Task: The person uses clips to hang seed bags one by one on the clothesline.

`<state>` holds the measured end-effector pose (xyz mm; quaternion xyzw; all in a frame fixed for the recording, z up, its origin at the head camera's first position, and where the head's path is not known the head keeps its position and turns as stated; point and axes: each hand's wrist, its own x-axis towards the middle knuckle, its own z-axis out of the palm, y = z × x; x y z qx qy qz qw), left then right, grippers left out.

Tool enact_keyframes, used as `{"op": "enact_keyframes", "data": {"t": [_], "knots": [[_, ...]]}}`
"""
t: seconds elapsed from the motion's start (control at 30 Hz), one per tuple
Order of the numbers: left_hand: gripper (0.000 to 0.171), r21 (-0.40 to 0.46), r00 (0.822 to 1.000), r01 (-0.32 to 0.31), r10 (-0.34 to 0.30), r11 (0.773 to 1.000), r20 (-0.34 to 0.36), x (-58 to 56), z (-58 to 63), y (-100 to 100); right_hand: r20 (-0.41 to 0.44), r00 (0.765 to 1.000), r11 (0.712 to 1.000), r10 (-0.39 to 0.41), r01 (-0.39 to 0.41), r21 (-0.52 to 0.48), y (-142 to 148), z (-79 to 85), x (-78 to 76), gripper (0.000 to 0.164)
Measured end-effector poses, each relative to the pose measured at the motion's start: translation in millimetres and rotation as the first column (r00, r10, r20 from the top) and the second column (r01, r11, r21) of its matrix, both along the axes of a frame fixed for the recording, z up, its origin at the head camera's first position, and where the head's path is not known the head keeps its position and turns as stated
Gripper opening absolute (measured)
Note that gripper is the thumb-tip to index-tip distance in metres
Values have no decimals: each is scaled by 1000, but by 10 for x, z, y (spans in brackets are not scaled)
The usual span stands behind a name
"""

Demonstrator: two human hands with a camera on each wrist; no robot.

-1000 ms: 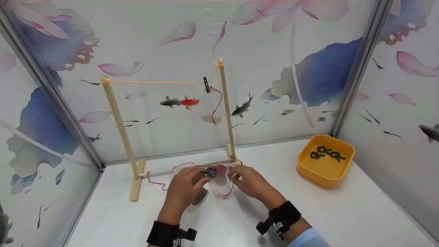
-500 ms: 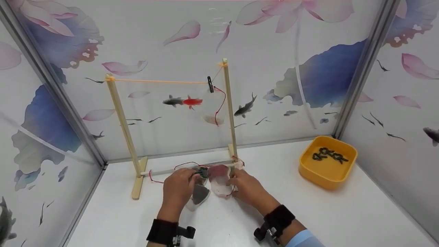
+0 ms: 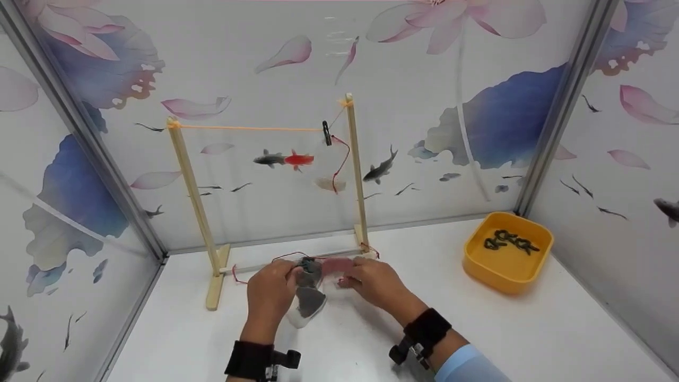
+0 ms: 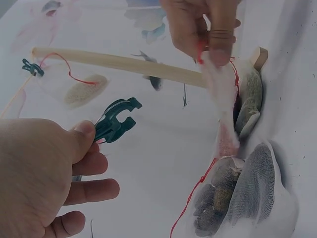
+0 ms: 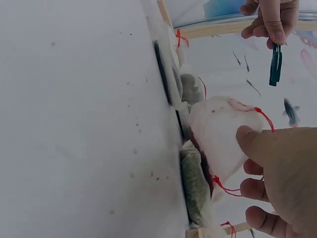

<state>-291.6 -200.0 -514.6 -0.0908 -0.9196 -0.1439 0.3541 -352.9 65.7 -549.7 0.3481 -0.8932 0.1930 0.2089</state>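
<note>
My left hand (image 3: 270, 292) pinches a dark green clothespin (image 4: 116, 121) between thumb and forefinger; its other fingers are loosely bent. My right hand (image 3: 384, 284) pinches a white mesh drawstring bag (image 5: 223, 134) with a red cord near its top. Reddish filling (image 4: 228, 144) shows low in that bag. The clothespin is to the left of this bag, apart from it. Beneath and beside the hands lie more mesh bags: one with dark grey filling (image 4: 252, 183), one with brown lumps (image 4: 215, 201) and one with greenish filling (image 5: 193, 183).
A wooden post frame (image 3: 191, 185) carries an orange line (image 3: 249, 128). Near its right post, a dark clothespin (image 3: 326, 132) holds a bag with tan filling (image 4: 86, 91). A yellow tray (image 3: 496, 273) with several clothespins stands at the right. Printed panels enclose the white table.
The bag in my right hand has turned from facing the head camera to nearly edge-on. My left hand has drawn slightly left with the clothespin, away from that bag.
</note>
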Motion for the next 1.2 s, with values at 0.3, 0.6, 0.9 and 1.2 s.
{"op": "enact_keyframes", "data": {"t": [0.3,0.6,0.9,1.2], "knots": [[13,56,1000,-25,25,998,-10,-3,117,2,291,956,964,-19,95,-250,-211,798,-226,23],[15,88,996,-11,19,996,-90,-25,245,-60,254,965,898,71,48,-436,-316,1672,-373,18],[22,42,983,-11,19,999,-185,-303,1307,-165,155,987,883,-50,116,-455,-487,2269,-509,15],[30,-114,969,-98,69,989,-236,-829,2461,-67,149,984,840,-97,161,-518,-660,2442,-591,17]]}}
